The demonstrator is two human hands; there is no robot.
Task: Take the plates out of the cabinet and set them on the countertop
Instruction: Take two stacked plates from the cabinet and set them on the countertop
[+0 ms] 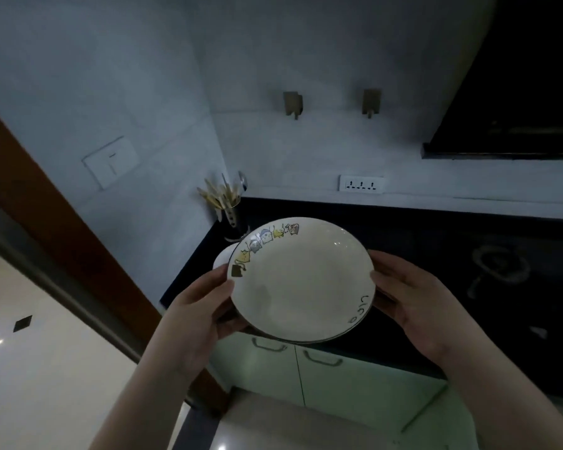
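Left hand [205, 306] is gripping the left rim of the plates [301, 280], thumb curling over the edge, fingers underneath. Plates are sitting in the air above the dark countertop [436, 241], face up and tilting toward the camera; round, glossy white ceramic, thin dark rim line, cartoon print along the upper-left edge, a second rim showing just beneath. Right hand [413, 303] is gripping the right rim the same way. Behind them, a metal utensil holder [233, 219] is standing in the corner.

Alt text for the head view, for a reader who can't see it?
Two hands, left hand and right hand, hold a white plate with cartoon rim figures above a dark countertop. A utensil holder stands in the corner.
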